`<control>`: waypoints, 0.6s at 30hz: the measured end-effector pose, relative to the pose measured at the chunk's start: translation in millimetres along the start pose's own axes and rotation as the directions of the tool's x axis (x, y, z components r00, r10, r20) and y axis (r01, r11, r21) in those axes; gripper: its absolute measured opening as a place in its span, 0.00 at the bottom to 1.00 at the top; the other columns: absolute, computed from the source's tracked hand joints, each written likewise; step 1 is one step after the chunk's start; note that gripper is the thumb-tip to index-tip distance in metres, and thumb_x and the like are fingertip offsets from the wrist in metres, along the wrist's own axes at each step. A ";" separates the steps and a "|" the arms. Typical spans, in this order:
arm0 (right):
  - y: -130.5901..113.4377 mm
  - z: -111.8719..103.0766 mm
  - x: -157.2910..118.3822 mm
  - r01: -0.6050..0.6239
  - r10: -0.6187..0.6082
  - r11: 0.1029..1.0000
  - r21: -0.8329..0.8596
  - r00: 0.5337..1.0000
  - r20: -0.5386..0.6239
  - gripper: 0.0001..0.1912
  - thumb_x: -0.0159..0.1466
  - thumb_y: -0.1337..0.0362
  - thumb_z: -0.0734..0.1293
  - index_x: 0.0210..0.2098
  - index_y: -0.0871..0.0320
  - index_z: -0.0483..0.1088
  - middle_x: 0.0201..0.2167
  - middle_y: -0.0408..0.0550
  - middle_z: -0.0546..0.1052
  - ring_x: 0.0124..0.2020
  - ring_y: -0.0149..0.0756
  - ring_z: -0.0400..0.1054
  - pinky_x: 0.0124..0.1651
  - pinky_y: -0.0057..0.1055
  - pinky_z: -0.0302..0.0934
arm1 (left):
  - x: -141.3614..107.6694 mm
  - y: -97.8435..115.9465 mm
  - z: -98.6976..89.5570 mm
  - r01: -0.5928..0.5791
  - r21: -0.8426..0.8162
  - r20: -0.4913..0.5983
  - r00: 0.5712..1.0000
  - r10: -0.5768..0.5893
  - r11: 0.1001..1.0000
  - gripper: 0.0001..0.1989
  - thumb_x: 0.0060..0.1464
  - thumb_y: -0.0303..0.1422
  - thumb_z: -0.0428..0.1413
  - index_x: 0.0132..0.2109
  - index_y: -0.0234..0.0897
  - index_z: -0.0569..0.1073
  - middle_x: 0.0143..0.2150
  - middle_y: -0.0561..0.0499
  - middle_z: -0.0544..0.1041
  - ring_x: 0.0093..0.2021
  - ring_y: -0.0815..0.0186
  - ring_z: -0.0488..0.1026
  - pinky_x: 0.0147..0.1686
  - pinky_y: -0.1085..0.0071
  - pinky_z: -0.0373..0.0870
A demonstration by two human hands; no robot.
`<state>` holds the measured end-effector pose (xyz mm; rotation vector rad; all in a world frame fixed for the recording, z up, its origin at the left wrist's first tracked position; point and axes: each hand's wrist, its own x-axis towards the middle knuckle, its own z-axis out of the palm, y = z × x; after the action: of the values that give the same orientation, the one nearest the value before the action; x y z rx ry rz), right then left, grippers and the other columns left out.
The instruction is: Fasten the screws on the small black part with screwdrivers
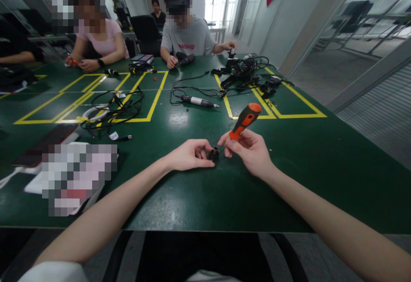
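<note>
My left hand [194, 155] is closed around a small dark cylindrical part [213, 154] on the table, thumb and fingers at its sides. What kind of part it is cannot be made out. In my right hand [252, 151] is an orange and dark grey screwdriver [245, 120], its handle leaning up and to the right. The thin shaft points down and left toward the dark part; whether the tip touches it is too small to tell.
On the green table [180, 205] lie a pen-shaped electric tool [199, 101], tangled cables [115, 108] and a larger black cable heap [245, 70]. A phone [45, 145] is at the left. Across the table, a person in grey [189, 35] sits by a power drill [185, 58].
</note>
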<state>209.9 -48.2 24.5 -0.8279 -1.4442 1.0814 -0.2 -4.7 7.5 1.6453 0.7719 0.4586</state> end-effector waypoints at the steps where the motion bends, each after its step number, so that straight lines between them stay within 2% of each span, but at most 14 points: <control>1: -0.4 -0.2 0.3 -0.002 0.002 1.000 -0.005 1.000 -0.003 0.20 0.62 0.46 0.77 0.32 0.56 0.74 0.26 0.43 0.78 0.22 0.30 0.70 0.26 0.29 0.68 | 0.1 -0.5 -0.1 -0.003 -0.001 0.001 1.000 0.003 1.000 0.19 0.46 0.38 0.69 0.39 0.34 0.72 0.27 0.57 0.75 0.27 0.72 0.72 0.30 0.75 0.67; 6: 2.5 -0.8 0.9 0.001 -0.004 0.997 0.081 0.999 0.031 0.19 0.66 0.45 0.73 0.34 0.56 0.76 0.27 0.44 0.79 0.21 0.29 0.70 0.26 0.29 0.67 | 0.7 -2.2 -1.0 0.002 0.007 0.013 1.000 -0.002 1.000 0.18 0.47 0.38 0.69 0.41 0.34 0.74 0.27 0.56 0.76 0.26 0.72 0.72 0.29 0.75 0.66; 10: 4.4 -0.5 0.6 0.011 -0.016 0.992 0.123 0.999 0.036 0.17 0.66 0.47 0.74 0.39 0.54 0.73 0.27 0.42 0.79 0.22 0.30 0.70 0.27 0.29 0.67 | 1.0 -2.7 -1.4 0.004 0.021 0.020 1.000 -0.004 1.000 0.18 0.48 0.38 0.68 0.43 0.33 0.76 0.27 0.56 0.76 0.26 0.72 0.72 0.29 0.75 0.66; 14: 2.1 0.2 -0.3 0.006 -0.007 0.999 0.051 1.000 0.018 0.19 0.64 0.47 0.76 0.34 0.54 0.70 0.26 0.42 0.79 0.21 0.29 0.68 0.26 0.29 0.66 | 1.2 -2.9 -1.5 0.003 0.021 0.015 1.000 -0.003 1.000 0.18 0.49 0.37 0.68 0.43 0.33 0.76 0.27 0.56 0.76 0.26 0.73 0.71 0.29 0.75 0.65; 18: 0.8 -0.2 -0.3 0.011 -0.012 1.000 -0.002 1.000 -0.023 0.20 0.60 0.47 0.79 0.29 0.56 0.74 0.24 0.42 0.76 0.21 0.29 0.67 0.25 0.29 0.66 | 0.9 -3.3 -1.8 0.004 0.021 0.017 1.000 -0.004 1.000 0.18 0.49 0.38 0.68 0.44 0.32 0.77 0.27 0.56 0.76 0.26 0.72 0.71 0.29 0.75 0.65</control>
<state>210.1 -48.2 23.6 -0.8301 -1.4295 1.0587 -1.5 -2.5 4.6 1.6647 0.7698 0.4344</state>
